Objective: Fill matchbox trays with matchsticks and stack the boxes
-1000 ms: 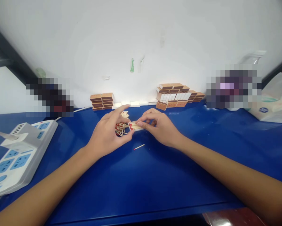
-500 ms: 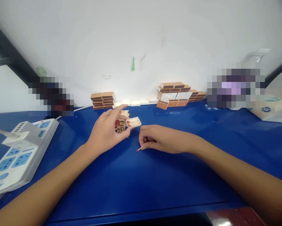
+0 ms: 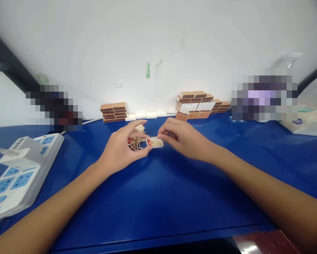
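Pinching L end of the white match tray (image 3: 159,145) betw. thumb & fingertips: L hand (image 3: 122,144). Tray lies just R of L fingers, long axis running approx. L–R from them toward R fingertips; red heads of matches (image 3: 155,143) inside face L fingers. R hand (image 3: 184,139) at the opp. end: thumb & index pressed together at tray's far R corner; can't tell if a match is betw. them. Both hands abt. equally near, L gripping. Loose match pile (image 3: 135,144) just behind/inside L hand's curve. Beyond L fingers: matchbox stack (image 3: 114,113); beyond R fingers: bigger matchbox stack (image 3: 194,106), red chars on front boxes, too small to read. Tissue pack (image 3: 306,121), well R of R fingers, has blue logo, illegible.
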A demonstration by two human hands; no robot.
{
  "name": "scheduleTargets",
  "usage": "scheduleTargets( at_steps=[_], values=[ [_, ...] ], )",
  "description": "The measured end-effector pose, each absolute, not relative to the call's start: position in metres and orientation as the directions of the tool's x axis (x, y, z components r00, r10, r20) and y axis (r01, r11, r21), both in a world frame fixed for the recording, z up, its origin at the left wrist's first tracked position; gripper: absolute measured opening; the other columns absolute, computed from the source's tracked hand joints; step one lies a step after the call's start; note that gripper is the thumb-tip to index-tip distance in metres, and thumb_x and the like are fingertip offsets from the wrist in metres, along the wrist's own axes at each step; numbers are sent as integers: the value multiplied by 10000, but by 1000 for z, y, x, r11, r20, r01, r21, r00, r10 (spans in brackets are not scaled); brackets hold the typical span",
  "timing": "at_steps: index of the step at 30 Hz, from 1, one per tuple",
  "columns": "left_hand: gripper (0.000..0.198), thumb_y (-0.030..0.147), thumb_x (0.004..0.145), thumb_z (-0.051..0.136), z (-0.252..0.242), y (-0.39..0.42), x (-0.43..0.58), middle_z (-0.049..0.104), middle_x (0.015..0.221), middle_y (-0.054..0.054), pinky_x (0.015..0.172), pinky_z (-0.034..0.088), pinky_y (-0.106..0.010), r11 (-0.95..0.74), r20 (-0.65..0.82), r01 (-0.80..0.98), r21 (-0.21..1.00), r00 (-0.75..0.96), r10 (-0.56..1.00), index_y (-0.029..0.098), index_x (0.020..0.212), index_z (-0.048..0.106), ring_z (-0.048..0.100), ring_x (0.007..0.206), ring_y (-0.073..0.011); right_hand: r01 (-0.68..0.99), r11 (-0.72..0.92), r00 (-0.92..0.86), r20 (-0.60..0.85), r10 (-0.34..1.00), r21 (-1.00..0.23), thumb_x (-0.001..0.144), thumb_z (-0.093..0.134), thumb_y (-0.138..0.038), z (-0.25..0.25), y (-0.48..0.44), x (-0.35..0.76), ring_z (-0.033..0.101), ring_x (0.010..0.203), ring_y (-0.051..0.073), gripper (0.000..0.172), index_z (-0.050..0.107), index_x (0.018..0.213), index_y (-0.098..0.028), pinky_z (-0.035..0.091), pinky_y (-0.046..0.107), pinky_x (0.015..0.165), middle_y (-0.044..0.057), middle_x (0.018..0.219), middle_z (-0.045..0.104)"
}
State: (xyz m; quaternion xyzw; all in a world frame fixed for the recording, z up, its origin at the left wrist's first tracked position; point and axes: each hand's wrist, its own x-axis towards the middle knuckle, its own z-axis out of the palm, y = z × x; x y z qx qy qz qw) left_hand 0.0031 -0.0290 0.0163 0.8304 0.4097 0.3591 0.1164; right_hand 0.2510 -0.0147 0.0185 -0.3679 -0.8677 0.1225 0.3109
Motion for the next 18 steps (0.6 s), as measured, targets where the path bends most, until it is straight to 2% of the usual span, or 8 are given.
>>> scheduleTargets(
  at_steps=[3,5,7,9,12,14,18],
  values=[
    [660,331,792,850,18,-26,1,810,1060,25,994,572,-358,-614,525,606,506,349,776,278,1378,550,748,1105,-224,597,659,-385,558,735,-457,1020,573,-303,17,-7,254,510,702,147,166,635,910,-195,391,300,685,16,824,600],
    [633,330,802,847,19,-24,-1,810,1065,17,1039,554,-382,-604,576,624,496,284,766,270,1363,561,745,1113,-227,623,619,-332,554,763,-479,1018,568,-310,12,-2,255,500,680,148,187,634,887,-195,388,307,680,11,790,596],
    [595,320,823,835,21,-22,-2,809,1064,7,1075,535,-407,-601,628,638,481,227,744,260,1350,566,739,1127,-229,619,619,-391,494,777,-484,1008,584,-314,5,0,254,522,712,156,160,659,926,-199,405,310,701,21,837,611],
    [550,314,847,815,21,-21,-3,807,1064,-2,1093,526,-424,-602,658,642,475,195,727,252,1335,569,732,1142,-232,596,657,-508,417,754,-463,1005,593,-308,-3,0,249,565,826,179,141,679,1059,-210,442,320,770,51,981,626],
    [538,312,858,799,20,-21,-3,801,1083,-11,1088,535,-438,-604,658,637,478,195,727,252,1336,560,737,1135,-241,595,713,-617,356,701,-372,1022,568,-303,-11,1,238,551,1019,236,229,656,1214,-215,452,374,920,95,1122,594],
    [545,295,854,794,19,-21,-3,798,1094,-13,1073,548,-436,-610,650,634,475,215,729,253,1342,556,743,1120,-241,620,713,-624,347,701,-327,1022,571,-302,-13,3,232,523,1038,255,192,671,1145,-193,442,400,953,106,1094,580],
    [547,269,847,794,18,-22,-3,802,1073,-11,1077,545,-425,-611,650,645,459,225,726,246,1342,561,744,1113,-230,629,675,-613,288,735,-385,1015,584,-262,-11,7,229,523,1003,243,106,638,980,-177,447,380,920,98,1034,585]
  ],
)
